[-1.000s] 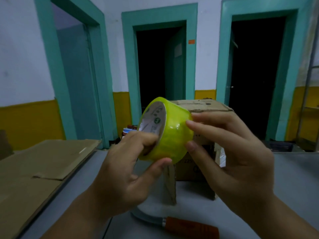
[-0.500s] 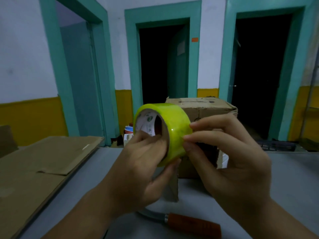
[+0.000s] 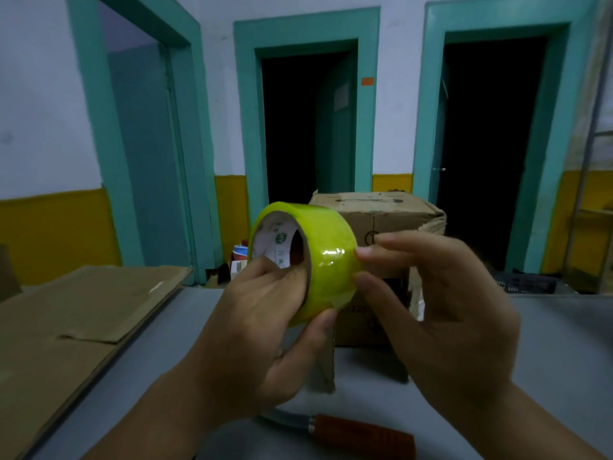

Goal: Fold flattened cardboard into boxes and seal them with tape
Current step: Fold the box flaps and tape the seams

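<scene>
Both hands meet at a glossy yellow-green roll of packing tape (image 3: 326, 257), held up above the grey desk (image 3: 547, 343). The left hand (image 3: 258, 333) grasps it, fingers hooked into the core and thumb under the rim. Its axis runs across toward the right hand (image 3: 441, 313), whose straight fingertips (image 3: 365, 252) rest on the outer wrap, grasping nothing, probably hunting the tape end. A brown cardboard box (image 3: 381, 214) stands just beyond both hands.

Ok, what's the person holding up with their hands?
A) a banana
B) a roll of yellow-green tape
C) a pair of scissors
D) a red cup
B: the left hand grips a yellow-green tape roll through its core, and the right hand touches the roll's outer face.
</scene>
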A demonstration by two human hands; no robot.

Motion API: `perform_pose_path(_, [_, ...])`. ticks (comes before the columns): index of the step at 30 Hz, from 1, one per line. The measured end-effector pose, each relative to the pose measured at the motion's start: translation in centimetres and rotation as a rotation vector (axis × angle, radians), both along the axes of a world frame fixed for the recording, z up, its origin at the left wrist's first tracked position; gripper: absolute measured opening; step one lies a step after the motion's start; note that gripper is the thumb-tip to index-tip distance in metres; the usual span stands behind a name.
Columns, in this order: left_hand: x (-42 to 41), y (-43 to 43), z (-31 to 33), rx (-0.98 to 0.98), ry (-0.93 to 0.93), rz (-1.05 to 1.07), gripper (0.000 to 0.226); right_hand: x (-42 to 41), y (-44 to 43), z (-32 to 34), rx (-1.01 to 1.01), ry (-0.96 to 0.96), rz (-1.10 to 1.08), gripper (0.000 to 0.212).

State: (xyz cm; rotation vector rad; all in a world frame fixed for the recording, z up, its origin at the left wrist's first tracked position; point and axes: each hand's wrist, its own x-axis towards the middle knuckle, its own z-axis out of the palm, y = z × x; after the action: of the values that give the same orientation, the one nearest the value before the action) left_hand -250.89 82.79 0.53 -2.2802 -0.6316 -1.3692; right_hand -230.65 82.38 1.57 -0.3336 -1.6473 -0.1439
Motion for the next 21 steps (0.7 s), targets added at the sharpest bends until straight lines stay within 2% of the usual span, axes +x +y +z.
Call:
perform_pose_path(3, [0.0, 0.2, 0.1, 0.004, 0.025, 0.008, 0.019, 0.3, 0.3, 0.2, 0.023, 0.036, 0.005, 0.045])
perform_pose_path(7, [0.1, 0.6, -0.5, 0.027, 0.052, 0.055, 0.033, 0.3, 0.8, -0.1, 0.006, 0.024, -0.017, 0.034])
perform_pose_path(9, [-0.1, 1.0, -0.4, 0.072, 0.067, 0.146, 0.031, -0.2, 0.5, -0.3, -0.086, 0.046, 0.023, 0.027])
perform_pose_path(12, [-0.9, 1.6, 0.2, 0.102, 0.096, 0.259, 0.032, -1.0, -0.1, -0.5, -0.318, 0.089, 0.223, 0.020])
perform_pose_path(21, [-0.3, 0.6, -0.5, -0.030, -0.026, 0.053, 0.037, 0.2, 0.0, 0.7, -0.363, 0.194, 0.287, 0.024])
